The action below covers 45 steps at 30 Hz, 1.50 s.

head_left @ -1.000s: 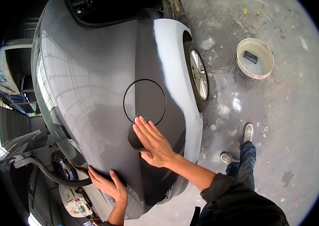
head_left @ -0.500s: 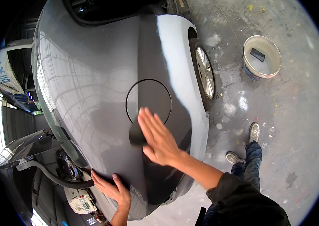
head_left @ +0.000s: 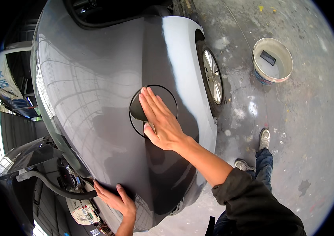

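The grey car panel (head_left: 96, 98) spreads before you, its pale edge bordering the wheel (head_left: 213, 76) on the right. Your right hand (head_left: 161, 122) lies over it, straight-fingered, pointing up and leftward. Your left hand (head_left: 115, 200), thumb spread wide, rests by the panel's lower left edge, holding nothing visible. The round flap (head_left: 169, 100) lies partly under your right hand, the nearer one, which holds the dark sheet (head_left: 137, 109) beneath its fingers, jutting toward the panel's left edge; its long axis is hidden.
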Each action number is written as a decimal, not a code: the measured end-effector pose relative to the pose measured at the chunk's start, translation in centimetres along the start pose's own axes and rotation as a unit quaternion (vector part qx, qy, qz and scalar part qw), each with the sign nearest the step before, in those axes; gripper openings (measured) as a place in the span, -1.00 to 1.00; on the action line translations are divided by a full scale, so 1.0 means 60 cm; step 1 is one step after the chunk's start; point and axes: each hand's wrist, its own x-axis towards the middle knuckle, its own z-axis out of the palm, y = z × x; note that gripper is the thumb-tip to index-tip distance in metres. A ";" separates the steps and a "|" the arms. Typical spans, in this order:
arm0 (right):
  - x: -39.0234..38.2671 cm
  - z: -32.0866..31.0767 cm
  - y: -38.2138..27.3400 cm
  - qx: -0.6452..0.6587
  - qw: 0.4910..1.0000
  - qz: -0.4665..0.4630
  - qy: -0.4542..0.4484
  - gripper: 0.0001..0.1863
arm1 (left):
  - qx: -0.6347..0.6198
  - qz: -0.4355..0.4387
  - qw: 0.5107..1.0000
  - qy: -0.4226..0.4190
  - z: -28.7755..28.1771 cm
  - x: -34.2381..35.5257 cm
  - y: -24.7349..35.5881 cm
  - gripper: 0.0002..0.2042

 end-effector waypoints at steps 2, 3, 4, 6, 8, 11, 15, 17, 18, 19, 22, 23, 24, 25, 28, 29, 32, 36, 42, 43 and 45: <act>-0.005 -0.001 0.010 -0.018 1.000 -0.010 -0.003 -0.21 | 0.004 -0.004 1.000 -0.006 0.000 -0.007 -0.003 -0.29; 0.002 -0.008 0.019 -0.034 0.999 -0.002 0.007 -0.23 | 0.003 -0.007 1.000 -0.005 0.000 -0.004 0.000 -0.29; -0.005 -0.014 0.029 -0.048 0.999 0.011 0.000 -0.23 | 0.002 -0.009 1.000 -0.004 -0.001 -0.003 0.001 -0.29; -0.018 -0.025 0.041 -0.066 0.997 0.034 -0.002 -0.24 | 0.001 -0.004 1.000 0.002 0.001 -0.002 -0.002 -0.26; -0.038 -0.029 0.041 -0.097 0.993 0.064 0.003 -0.24 | 0.003 0.000 1.000 0.004 0.005 -0.001 -0.005 -0.25; -0.084 -0.025 0.019 -0.134 0.985 0.113 0.002 -0.23 | 0.011 -0.001 1.000 0.012 0.006 0.004 -0.003 -0.25; -0.141 0.003 -0.048 -0.121 0.982 0.146 -0.004 -0.19 | 0.014 -0.004 1.000 0.012 0.010 -0.001 -0.007 -0.25; -0.177 0.019 -0.081 -0.069 0.990 0.116 -0.034 -0.13 | 0.017 0.000 1.000 0.014 0.011 -0.001 -0.014 -0.25; -0.184 0.022 -0.090 -0.025 0.993 0.108 -0.039 -0.12 | 0.017 0.003 1.000 0.015 0.009 -0.003 -0.015 -0.25; -0.187 0.024 -0.093 0.019 0.994 0.099 -0.044 -0.10 | 0.018 0.005 1.000 0.015 0.007 -0.002 -0.015 -0.25; -0.092 0.013 -0.029 -0.024 0.997 0.058 -0.032 -0.08 | 0.014 0.008 1.000 0.017 0.009 -0.001 -0.007 -0.25; -0.063 0.011 -0.019 -0.051 0.997 0.055 -0.022 -0.07 | 0.011 0.008 1.000 0.014 0.010 0.000 -0.005 -0.25; -0.050 0.018 -0.023 -0.060 0.996 0.067 -0.008 -0.04 | 0.015 0.011 1.000 0.017 0.015 0.002 -0.010 -0.25; -0.038 0.024 -0.029 -0.069 0.994 0.079 0.006 -0.01 | 0.015 0.011 1.000 0.014 0.014 0.000 -0.011 -0.26; -0.102 0.027 -0.077 -0.031 0.996 0.062 -0.055 0.11 | 0.012 0.001 1.000 0.009 0.010 -0.005 -0.014 -0.29; -0.132 0.029 -0.086 -0.006 0.995 0.049 -0.091 0.14 | 0.008 -0.004 1.000 0.009 0.006 -0.007 -0.013 -0.29; -0.079 0.016 -0.053 -0.028 0.995 0.024 -0.088 0.18 | 0.003 -0.005 1.000 0.012 -0.002 -0.001 -0.004 -0.30; 0.001 0.011 -0.023 -0.057 0.996 0.068 -0.023 0.11 | -0.010 0.008 1.000 0.006 0.010 0.004 0.005 -0.31; -0.090 0.010 -0.040 -0.025 0.996 0.026 -0.084 -0.04 | 0.003 -0.001 1.000 0.010 -0.001 -0.001 -0.006 -0.30; -0.069 0.008 -0.021 -0.031 0.997 0.021 -0.071 -0.07 | 0.001 0.001 1.000 0.010 0.000 0.000 -0.005 -0.30; 0.008 -0.007 0.010 -0.028 0.999 0.040 -0.006 -0.16 | -0.007 0.005 1.000 0.008 0.002 0.003 0.007 -0.29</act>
